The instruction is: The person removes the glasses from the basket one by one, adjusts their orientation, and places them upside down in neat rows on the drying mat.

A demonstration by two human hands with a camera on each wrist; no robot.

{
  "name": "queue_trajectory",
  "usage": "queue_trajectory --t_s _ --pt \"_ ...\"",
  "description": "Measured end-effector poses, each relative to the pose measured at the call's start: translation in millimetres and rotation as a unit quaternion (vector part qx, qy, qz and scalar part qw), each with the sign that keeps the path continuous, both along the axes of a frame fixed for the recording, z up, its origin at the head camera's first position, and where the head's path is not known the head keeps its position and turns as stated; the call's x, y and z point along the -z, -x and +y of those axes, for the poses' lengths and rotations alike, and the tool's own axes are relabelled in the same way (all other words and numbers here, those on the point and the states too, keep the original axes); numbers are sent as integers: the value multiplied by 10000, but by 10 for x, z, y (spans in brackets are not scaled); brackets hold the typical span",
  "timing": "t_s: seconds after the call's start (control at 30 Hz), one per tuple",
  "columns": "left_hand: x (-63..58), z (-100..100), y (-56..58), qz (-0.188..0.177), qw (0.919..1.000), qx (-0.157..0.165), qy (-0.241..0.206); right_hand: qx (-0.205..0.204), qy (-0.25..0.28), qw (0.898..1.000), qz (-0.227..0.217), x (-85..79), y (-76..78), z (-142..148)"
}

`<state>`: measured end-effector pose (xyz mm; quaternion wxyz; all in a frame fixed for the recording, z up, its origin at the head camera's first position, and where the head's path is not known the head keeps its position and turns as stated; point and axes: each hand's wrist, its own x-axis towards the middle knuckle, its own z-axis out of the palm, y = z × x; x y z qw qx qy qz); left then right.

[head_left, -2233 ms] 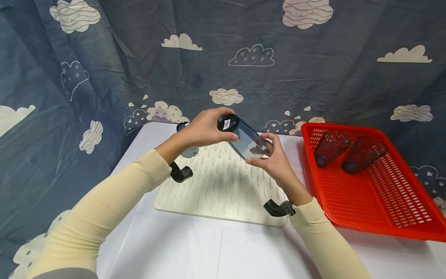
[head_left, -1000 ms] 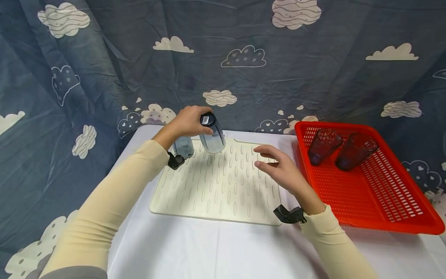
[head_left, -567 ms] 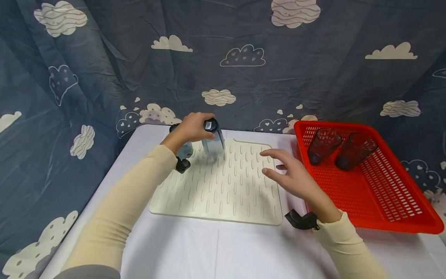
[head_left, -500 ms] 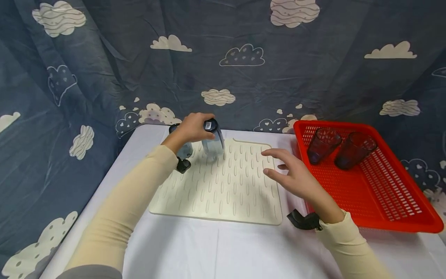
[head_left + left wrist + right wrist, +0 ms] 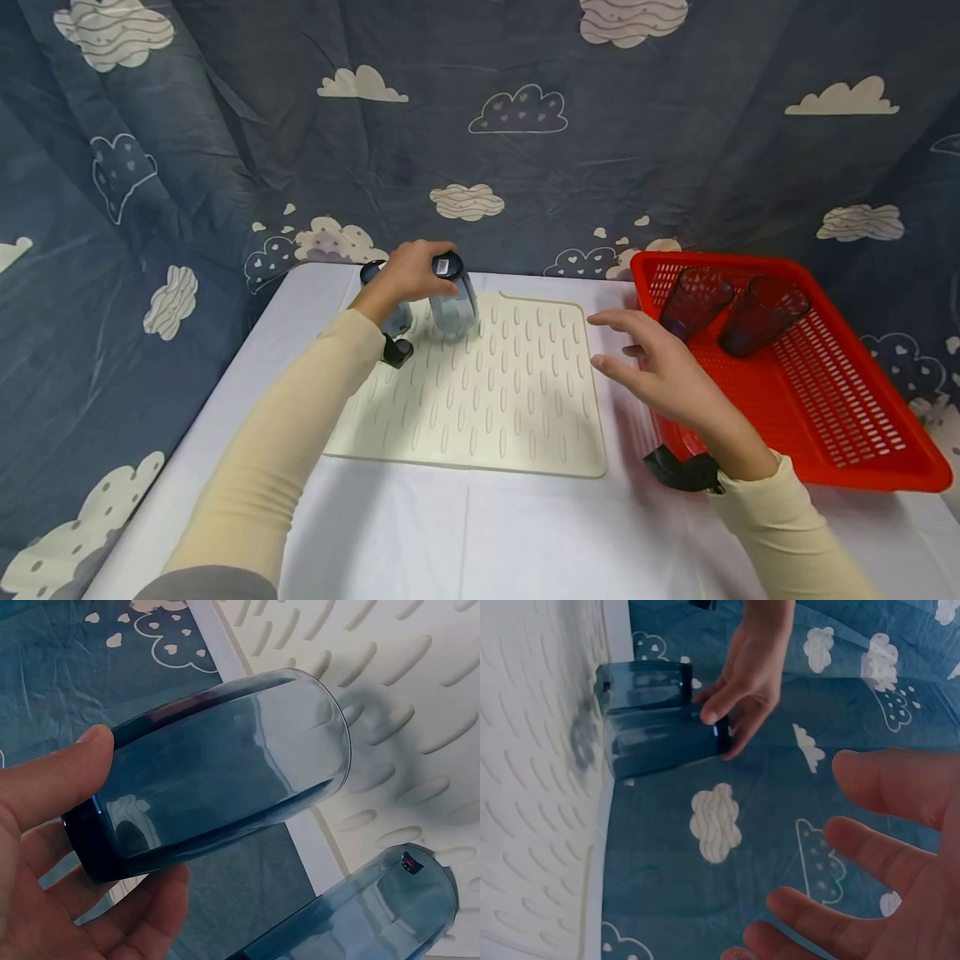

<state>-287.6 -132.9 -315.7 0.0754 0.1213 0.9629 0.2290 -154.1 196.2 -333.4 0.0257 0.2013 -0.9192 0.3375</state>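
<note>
Cloud-print backdrop [image 5: 517,171] behind mat [image 5: 495,408]. Inverted glass [image 5: 456,310], near frame centre, gripped by left hand [image 5: 408,273]; set-down apparently underway, flat seating called for before release. Right hand [image 5: 666,368] held spread, empty.

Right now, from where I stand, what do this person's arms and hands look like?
The left sleeve and right sleeve are long and pale cream-yellow, with grey fabric at the left arm's near end. The left hand and right hand are ungloved. Each wrist carries a small, curved black device.
</note>
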Motion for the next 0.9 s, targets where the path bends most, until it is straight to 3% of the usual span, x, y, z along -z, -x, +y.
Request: queue_trajectory --t_s 0.27,0.5,0.7,0.9 --pt "110 25 62 -9 9998 -40 180 80 96 9997 198 -92 12 116" --pt "220 98 73 -34 9998 42 215 330 35 9994 -60 -59 -5 191" --pt "291 131 75 -14 9996 22 279 387 84 9992 -31 -36 8 198" --pt "311 150 94 -96 9996 -3 282 441 103 9987 -230 -36 12 228"
